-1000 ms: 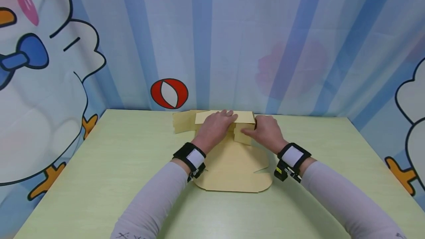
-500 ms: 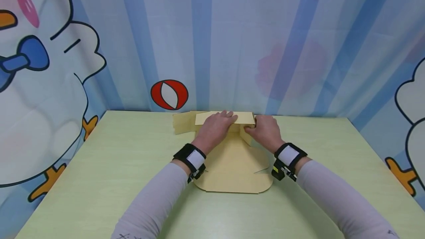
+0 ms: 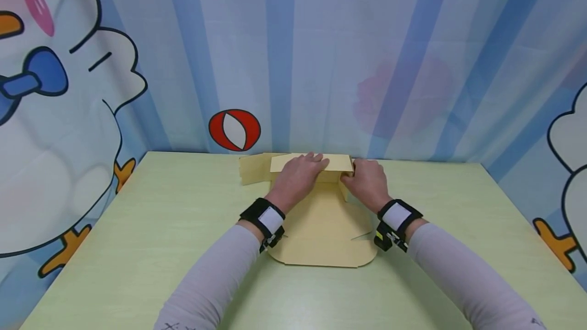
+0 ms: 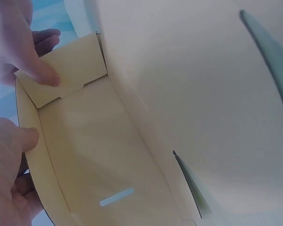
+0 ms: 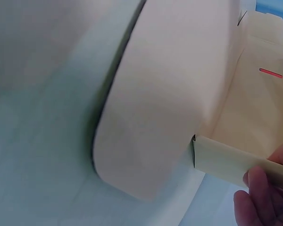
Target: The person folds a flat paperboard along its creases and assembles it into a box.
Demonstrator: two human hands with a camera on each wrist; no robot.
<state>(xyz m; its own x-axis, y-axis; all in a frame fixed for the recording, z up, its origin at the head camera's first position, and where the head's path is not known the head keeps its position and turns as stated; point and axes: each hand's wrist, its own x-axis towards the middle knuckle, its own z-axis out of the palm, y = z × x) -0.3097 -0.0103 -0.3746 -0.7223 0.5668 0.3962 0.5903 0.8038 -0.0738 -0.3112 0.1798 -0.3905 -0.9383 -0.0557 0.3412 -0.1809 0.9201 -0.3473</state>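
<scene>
At far left, on the blue curtain, a drawn white bird, cut off by the edge. On the pale table, toward its far edge and near its middle, a partly folded cardboard box, rounded flat end toward the person. At its far left corner a loose flap, jutting outward just as a second ago. Next, the left hand, in the same place as before, over the raised panel. Pinches that panel, thumb on the inner face, fingers behind; thumb hidden in the head view, plain in the left wrist view. Behind the left forearm and its black strap, much of the box's left side, hidden.

On to the right, the small end flap, a second ago broad side to the front, now nearly edge-on. Clamped on it, the right hand, thumb inside, fingers outside, wrist slightly farther left than before; cropped at lower right in the right wrist view. Through a slot there, something red, too small to name. At far right, an orange foot of a cropped drawing.
</scene>
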